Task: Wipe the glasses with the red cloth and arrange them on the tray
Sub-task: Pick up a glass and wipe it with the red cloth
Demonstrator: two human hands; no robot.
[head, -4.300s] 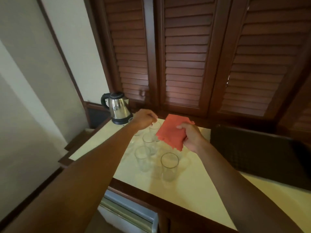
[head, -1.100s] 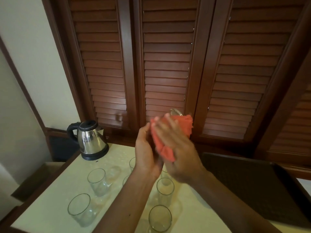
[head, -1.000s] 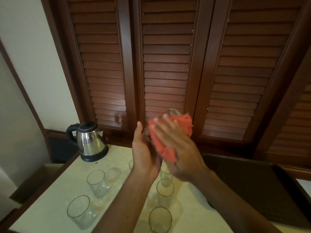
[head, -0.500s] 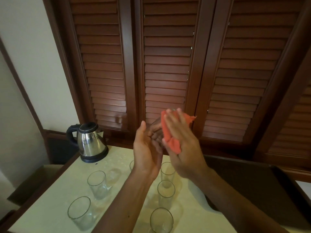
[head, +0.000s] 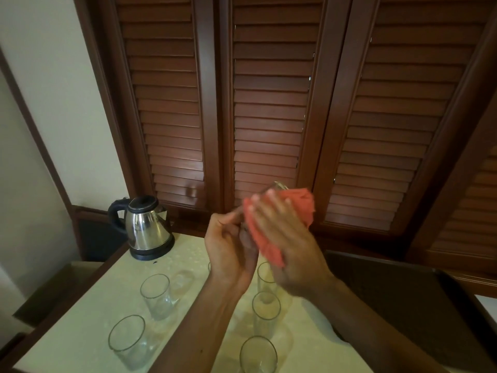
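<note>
My left hand (head: 228, 254) curls closed around a glass (head: 279, 186), held up above the table (head: 80, 327). My right hand (head: 285, 238) presses the red cloth (head: 301, 205) flat-fingered around it; the glass seems mostly hidden. The tray (head: 403, 292) sits right.

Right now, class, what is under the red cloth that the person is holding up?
A clear glass: only its rim shows above the red cloth. The right hand presses the cloth around it; the left hand grips its other end. The glass body is covered.
</note>
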